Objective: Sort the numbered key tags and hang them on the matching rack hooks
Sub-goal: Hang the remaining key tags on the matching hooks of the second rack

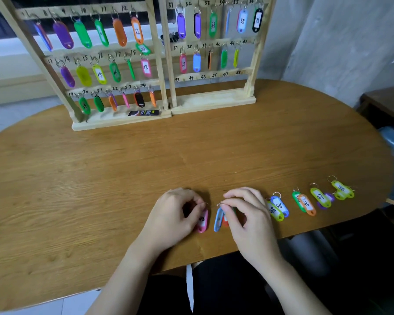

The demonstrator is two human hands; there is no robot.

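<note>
Oval wooden table (191,155) under both hands, its near edge just behind the wrists.

Far beyond the fingertips, two wooden racks side by side: left rack (121,123), every visible hook filled through 24; right rack (214,100), tags hung on 31 to 41, hook 42 bare and the bottom row 43 to 48 (205,76) bare. Judged well along; only the last rows left.

Small black packet (143,113) lying on the left rack's base.

Left hand (173,217) curled, fingertips pinching the ring of a pink tag (203,221); the tag lies flat on the table, label up, reading 42 as far as blur allows. Probably held by the ring to ready it for the bare hook 42.

Right hand (248,214) curled just beside the left, pinching a ring above a blue tag (217,219) and a red one half hidden under the fingers; numbers not legible.

Outward of the right hand, loose tags in a row, seemingly laid out in number order: a yellow-green and blue pair (278,208), just beside the knuckles; a green and orange pair (304,203); yellow-green 47 (320,196) over a purple one; furthest out, a yellow-green pair (341,190). Likely paired because two tags share each number, though not every label is readable.
</note>
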